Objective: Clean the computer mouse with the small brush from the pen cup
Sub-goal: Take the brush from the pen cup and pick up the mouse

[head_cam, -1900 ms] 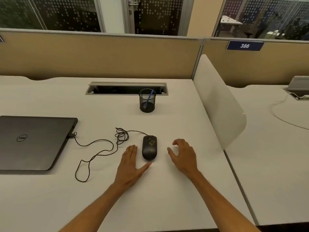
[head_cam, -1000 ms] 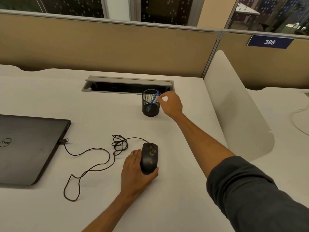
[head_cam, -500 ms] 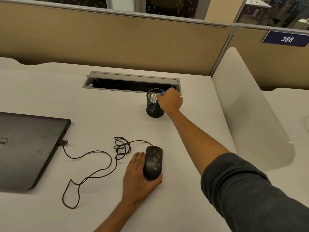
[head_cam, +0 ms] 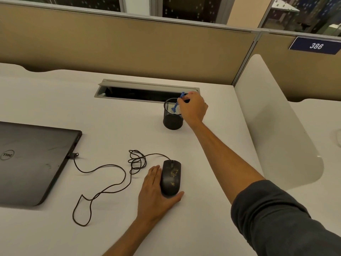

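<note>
Retrieval of the small blue brush (head_cam: 176, 104) is underway: right hand (head_cam: 193, 108) pinches its handle inside the mesh pen cup (head_cam: 172, 119). Left hand (head_cam: 155, 191) lies open, cupping the black mouse (head_cam: 170, 178) on the table (head_cam: 110, 126). Next, lift it clear without tipping the cup.

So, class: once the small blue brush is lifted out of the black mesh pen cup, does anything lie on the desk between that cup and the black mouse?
Nothing visible does. The white desk between the black mesh pen cup and the black computer mouse is bare; the tangled black cord lies left of that path.
</note>
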`<action>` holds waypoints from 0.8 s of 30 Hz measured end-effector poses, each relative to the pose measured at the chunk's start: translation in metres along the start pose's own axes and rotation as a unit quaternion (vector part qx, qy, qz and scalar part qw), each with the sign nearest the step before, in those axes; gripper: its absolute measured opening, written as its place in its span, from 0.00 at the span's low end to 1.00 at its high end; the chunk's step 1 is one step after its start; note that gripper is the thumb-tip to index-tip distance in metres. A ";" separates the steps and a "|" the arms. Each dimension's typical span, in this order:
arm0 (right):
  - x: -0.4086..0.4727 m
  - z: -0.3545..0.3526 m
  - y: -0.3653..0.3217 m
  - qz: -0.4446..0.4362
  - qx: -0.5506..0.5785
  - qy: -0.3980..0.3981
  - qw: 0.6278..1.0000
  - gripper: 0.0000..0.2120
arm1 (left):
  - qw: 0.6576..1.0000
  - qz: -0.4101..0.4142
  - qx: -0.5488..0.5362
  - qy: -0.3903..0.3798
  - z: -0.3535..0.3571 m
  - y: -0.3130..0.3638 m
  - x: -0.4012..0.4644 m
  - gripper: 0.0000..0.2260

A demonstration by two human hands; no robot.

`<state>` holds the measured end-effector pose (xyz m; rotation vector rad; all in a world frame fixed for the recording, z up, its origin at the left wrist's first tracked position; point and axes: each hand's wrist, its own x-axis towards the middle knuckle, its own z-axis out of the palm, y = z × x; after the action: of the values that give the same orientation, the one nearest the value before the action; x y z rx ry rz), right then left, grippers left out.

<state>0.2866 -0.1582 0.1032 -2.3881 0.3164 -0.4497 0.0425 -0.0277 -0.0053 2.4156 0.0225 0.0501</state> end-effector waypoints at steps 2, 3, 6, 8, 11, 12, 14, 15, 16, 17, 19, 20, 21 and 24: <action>-0.006 -0.012 -0.002 -0.003 0.033 0.020 0.999 0.15 | 1.000 0.000 0.003 0.007 -0.001 0.003 0.000 0.46; -0.009 -0.017 -0.003 -0.002 0.051 0.030 0.998 0.15 | 1.000 -0.004 -0.001 0.008 -0.001 0.005 0.001 0.45; -0.022 -0.037 -0.004 -0.003 0.098 0.054 0.994 0.15 | 0.999 -0.033 -0.031 0.006 -0.002 0.014 -0.003 0.42; -0.032 -0.052 -0.004 -0.001 0.120 0.061 0.991 0.15 | 0.997 -0.050 -0.061 0.012 -0.005 0.020 -0.009 0.39; -0.051 -0.075 -0.003 0.005 0.144 0.069 0.987 0.13 | 0.995 -0.032 -0.087 0.038 -0.009 0.024 -0.018 0.32; -0.058 -0.083 -0.002 0.009 0.157 0.071 0.985 0.13 | 0.994 -0.027 -0.094 0.046 -0.011 0.025 -0.020 0.30; -0.075 -0.098 -0.001 0.026 0.193 0.065 0.979 0.13 | 0.993 -0.031 -0.107 0.051 -0.016 0.027 -0.026 0.31; -0.083 -0.105 -0.001 0.032 0.212 0.058 0.975 0.14 | 0.992 -0.035 -0.113 0.052 -0.019 0.028 -0.028 0.32; -0.092 -0.113 0.000 0.037 0.227 0.052 0.972 0.14 | 0.990 -0.038 -0.126 0.056 -0.021 0.029 -0.031 0.32; -0.101 -0.121 0.001 0.040 0.240 0.048 0.969 0.14 | 0.986 -0.039 -0.147 0.061 -0.025 0.031 -0.034 0.32; -0.119 -0.137 0.005 0.044 0.267 0.048 0.961 0.13 | 0.974 -0.044 -0.212 0.069 -0.031 0.035 -0.041 0.33; -0.128 -0.144 0.007 0.048 0.280 0.045 0.958 0.13 | 0.966 -0.049 -0.243 0.072 -0.033 0.036 -0.044 0.34; -0.136 -0.150 0.010 0.053 0.290 0.040 0.955 0.13 | 0.959 -0.055 -0.267 0.073 -0.035 0.036 -0.048 0.35; -0.162 -0.168 0.018 0.063 0.314 0.018 0.947 0.12 | 0.943 -0.068 -0.317 0.070 -0.043 0.041 -0.060 0.39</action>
<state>0.0701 -0.2136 0.1723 -1.7290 0.2876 -0.4533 -0.0193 -0.0318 0.0518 1.7563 0.2069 0.1435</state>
